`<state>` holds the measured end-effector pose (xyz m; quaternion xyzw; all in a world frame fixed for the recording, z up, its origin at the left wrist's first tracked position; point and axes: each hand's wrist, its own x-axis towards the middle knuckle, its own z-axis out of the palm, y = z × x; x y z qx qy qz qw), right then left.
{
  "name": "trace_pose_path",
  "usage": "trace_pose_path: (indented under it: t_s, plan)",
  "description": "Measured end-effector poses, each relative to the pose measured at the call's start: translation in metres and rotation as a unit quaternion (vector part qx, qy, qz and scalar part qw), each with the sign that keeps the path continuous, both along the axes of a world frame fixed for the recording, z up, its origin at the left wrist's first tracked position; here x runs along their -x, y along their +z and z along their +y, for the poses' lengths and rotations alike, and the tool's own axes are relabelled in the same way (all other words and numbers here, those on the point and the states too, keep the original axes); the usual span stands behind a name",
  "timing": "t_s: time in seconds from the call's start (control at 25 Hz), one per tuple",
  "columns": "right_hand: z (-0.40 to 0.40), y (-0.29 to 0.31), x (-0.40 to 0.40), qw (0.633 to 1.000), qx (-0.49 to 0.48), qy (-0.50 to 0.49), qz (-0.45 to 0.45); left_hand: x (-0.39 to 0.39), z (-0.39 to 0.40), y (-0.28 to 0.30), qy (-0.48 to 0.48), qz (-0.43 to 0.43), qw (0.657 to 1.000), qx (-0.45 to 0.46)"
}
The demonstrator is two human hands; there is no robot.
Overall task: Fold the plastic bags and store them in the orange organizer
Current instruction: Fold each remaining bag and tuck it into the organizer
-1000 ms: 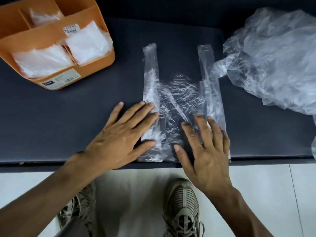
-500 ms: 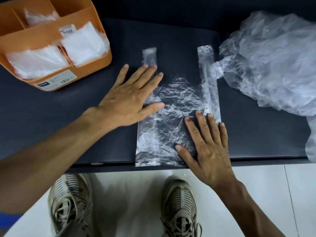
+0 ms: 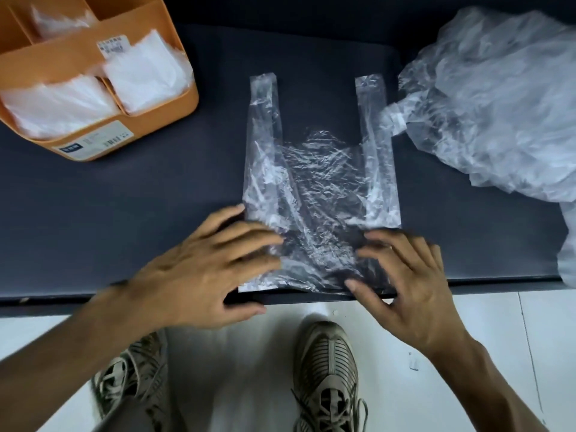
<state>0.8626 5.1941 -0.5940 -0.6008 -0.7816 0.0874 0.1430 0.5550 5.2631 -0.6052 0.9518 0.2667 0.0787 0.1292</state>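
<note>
Bag (image 3: 318, 182) thin, slippery, v. light: your left hand (image 3: 199, 275) & right hand (image 3: 405, 275) press flat, fingers apart; pinch bottom corners.

Home — dark bench (image 3: 124, 213), tiled floor (image 3: 498, 322)

clear plastic bag (image 3: 318, 182): crinkled, flat on dark table, handles pointing away, bottom edge at near table edge | orange organizer (image 3: 174, 98): far left, folded bags in compartments | heap of loose bags (image 3: 492, 98): far right
</note>
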Motion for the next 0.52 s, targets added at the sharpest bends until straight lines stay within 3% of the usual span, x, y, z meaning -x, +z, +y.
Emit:
trace_pose_path:
  t_s: [0.2,0.36,0.52]
  plan:
    - [-0.007,-0.006,-0.016,0.997,0.05,0.054,-0.036,0.011,-0.013,-0.009,0.05,-0.097,0.994,-0.013]
    - [0.0,0.003,-0.021,0.997,0.062,0.051,0.016,0.008,-0.014,0.004,0.122,-0.161,0.979,0.023]
    - [0.006,0.004,-0.026,0.997,0.054,0.03,0.049,0.006,-0.013,0.004,0.111,-0.092,0.987,0.073]
